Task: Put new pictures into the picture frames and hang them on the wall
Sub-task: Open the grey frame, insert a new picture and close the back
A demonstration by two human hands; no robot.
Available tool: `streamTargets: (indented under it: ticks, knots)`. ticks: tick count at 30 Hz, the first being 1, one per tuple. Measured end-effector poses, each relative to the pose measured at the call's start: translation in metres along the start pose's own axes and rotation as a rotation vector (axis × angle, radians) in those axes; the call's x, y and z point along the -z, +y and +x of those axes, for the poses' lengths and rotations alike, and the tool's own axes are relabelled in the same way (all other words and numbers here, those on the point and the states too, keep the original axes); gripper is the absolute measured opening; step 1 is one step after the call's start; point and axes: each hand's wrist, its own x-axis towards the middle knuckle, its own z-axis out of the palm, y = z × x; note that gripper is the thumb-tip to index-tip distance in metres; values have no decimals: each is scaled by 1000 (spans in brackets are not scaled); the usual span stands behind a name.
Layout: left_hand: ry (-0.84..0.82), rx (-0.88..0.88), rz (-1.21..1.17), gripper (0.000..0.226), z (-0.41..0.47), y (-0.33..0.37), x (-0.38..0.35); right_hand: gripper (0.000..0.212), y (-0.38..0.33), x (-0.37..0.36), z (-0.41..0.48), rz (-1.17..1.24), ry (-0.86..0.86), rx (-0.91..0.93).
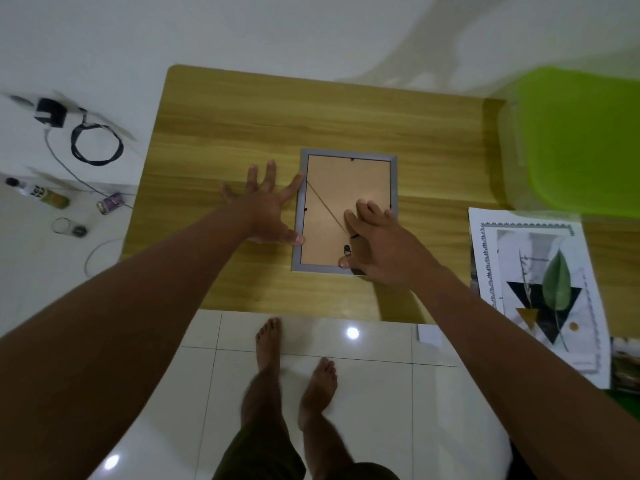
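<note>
The right hand (pixel 377 244) lies flat on the brown back of the picture frame (pixel 346 188), by its near right corner, fingers straight. The left hand (pixel 266 209) is spread wide, thumb and first finger touching the frame's left edge. The frame lies face down on the wooden surface (pixel 242 126).

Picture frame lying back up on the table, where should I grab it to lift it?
By its grey long edges, one hand from each side. The picture frame lies flat on the table, back up, with only a thin string to catch; the left hand touches its left edge, fingers spread.
</note>
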Motion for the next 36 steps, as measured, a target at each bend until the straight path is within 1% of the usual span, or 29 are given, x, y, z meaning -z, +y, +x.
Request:
streamTargets:
  ticks: [3, 10, 11, 12, 14, 15, 16, 19, 22, 27, 33, 36]
  knots:
    - [-6, -2, -11, 120, -1, 0, 1, 89, -3, 0, 2, 24, 16, -21]
    - [-6, -1, 0, 122, -4, 2, 3, 94, -2, 1, 4, 107, -18, -65]
    - [-9, -2, 4, 121, -3, 3, 2, 92, -1, 0, 2, 133, 13, -84]
    - [-14, -1, 10, 121, -2, 3, 2, 88, -2, -1, -1, 150, 86, -104]
    - [-19, 7, 17, 122, -1, 2, 2, 74, -4, -6, -6, 128, 273, -163]
    - [-20, 10, 15, 122, 0, 2, 2, 69, -7, -7, -8, 116, 340, -216]
    - [-20, 8, 12, 123, 0, 2, 3, 69, -9, -9, -10, 122, 375, -278]
    - [-24, -4, 10, 123, 0, 1, 2, 88, -15, -13, -11, 196, 354, -415]
    - [-36, -7, 6, 123, 0, 1, 2, 101, -15, -13, -8, 285, 345, -456]
    - [-45, -19, -16, 122, -1, 0, 4, 97, -16, -12, -5, 292, 317, -458]
    - [-43, -22, -8, 122, 0, -1, 3, 87, -13, -13, 0, 252, 339, -457]
    - [-44, -23, -4, 121, 0, -1, 3, 91, -10, -13, 2, 215, 319, -452]
